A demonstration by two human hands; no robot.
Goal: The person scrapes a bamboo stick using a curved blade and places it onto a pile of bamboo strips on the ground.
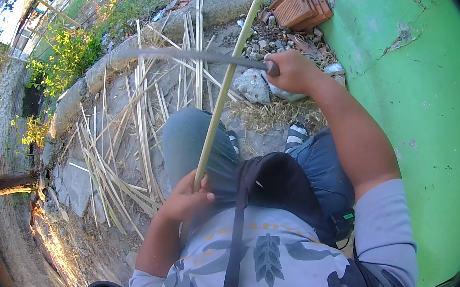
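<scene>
The work seems to be in the middle, I would judge. On the ground in front and toward the left lie many thin strips (143,125), loosely crossed, and they look like pieces that are already split or cut. 1 more pale stick (228,90) is in hand: it stands aslant above the left knee (181,137), its upper end pointing forward. The left hand (188,196) has its fingers closed around the lower part of it. The right hand (293,72) has its fingers wrapped firmly on the handle of a long knife (203,56), whose blade crosses the stick near the upper end; whether it touches, I cannot tell, and the tip is blurred. No split shows along this stick, so its cutting is probably left to do. How many others remain uncut, I cannot tell.
</scene>
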